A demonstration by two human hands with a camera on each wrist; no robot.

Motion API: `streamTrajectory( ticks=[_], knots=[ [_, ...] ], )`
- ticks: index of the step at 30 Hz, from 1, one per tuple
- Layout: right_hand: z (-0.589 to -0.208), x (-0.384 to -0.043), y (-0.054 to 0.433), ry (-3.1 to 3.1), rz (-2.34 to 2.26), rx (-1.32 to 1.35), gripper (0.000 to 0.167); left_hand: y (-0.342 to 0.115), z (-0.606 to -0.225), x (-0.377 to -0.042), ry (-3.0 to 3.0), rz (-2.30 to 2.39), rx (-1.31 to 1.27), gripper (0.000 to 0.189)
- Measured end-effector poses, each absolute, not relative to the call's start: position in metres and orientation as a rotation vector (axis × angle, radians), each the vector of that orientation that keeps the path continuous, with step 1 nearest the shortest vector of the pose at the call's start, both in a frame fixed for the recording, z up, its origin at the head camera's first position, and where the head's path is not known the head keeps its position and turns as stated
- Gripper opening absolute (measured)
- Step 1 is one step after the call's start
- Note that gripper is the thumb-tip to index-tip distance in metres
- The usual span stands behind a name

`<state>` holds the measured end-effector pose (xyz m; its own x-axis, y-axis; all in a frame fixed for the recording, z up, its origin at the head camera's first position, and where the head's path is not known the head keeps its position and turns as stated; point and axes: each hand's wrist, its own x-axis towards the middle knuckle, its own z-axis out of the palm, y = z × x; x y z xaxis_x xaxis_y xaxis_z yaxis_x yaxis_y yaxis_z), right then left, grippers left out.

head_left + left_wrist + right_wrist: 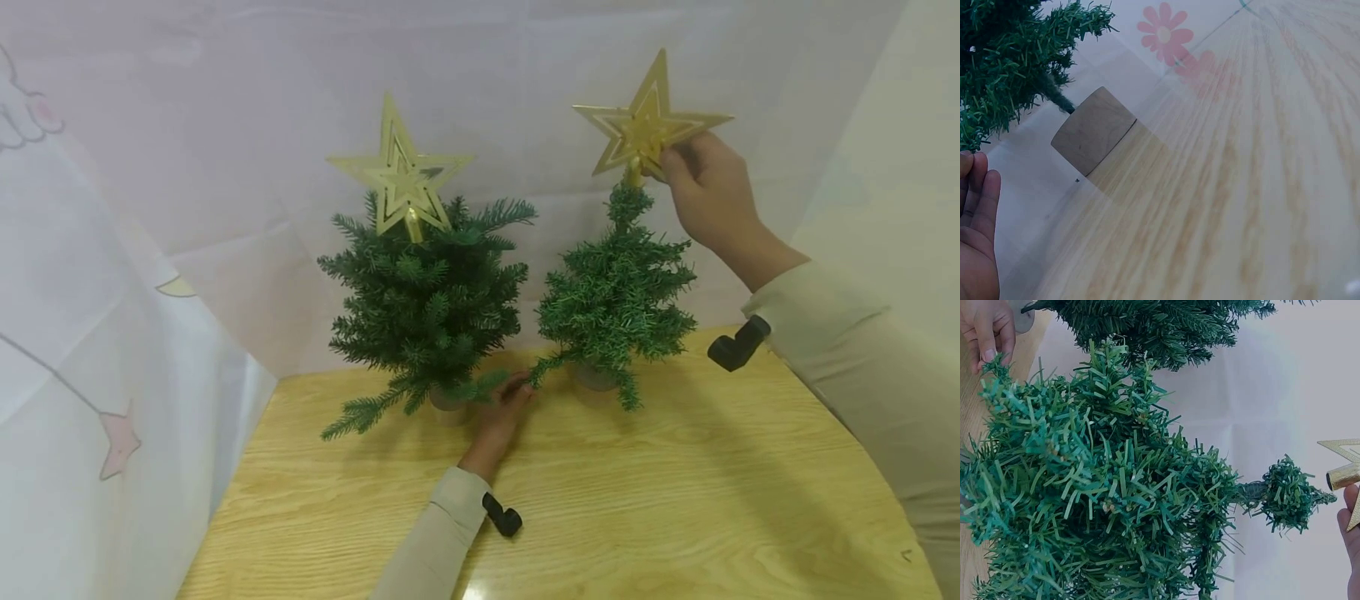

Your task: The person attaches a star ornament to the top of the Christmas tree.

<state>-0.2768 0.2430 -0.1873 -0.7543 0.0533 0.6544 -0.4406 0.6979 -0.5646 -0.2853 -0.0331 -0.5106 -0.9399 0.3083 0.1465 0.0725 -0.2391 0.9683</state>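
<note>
In the head view my right hand pinches a gold star tree topper over the smaller artificial Christmas tree. The right wrist view shows the topper's hollow gold socket right at the tree's tip, with the tip just outside its opening. Low between the two trees, my left hand pinches the end of a lower branch of this same tree. The tree stands on a round wooden base on the table.
A fuller Christmas tree stands to the left, topped by another gold star. Its lower branches reach close to my left forearm. Behind both trees hangs pale fabric. The wooden table extends toward me.
</note>
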Motion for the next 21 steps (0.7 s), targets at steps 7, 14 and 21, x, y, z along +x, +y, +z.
streamTrajectory(
  ticks=[7,14,21],
  knots=[
    [-0.182,-0.283,0.241,-2.247,0.984,0.273,0.039,-0.033,-0.509,-0.285,1.817,2.336,0.474,0.032],
    [-0.173,-0.289,0.242,-2.226,1.081,0.286,0.036,-0.032,-0.508,-0.286,1.811,2.348,0.483,0.033],
    [-0.167,-0.293,0.244,-2.192,1.095,0.288,0.035,-0.03,-0.525,-0.297,1.813,2.371,0.46,0.032]
  ],
)
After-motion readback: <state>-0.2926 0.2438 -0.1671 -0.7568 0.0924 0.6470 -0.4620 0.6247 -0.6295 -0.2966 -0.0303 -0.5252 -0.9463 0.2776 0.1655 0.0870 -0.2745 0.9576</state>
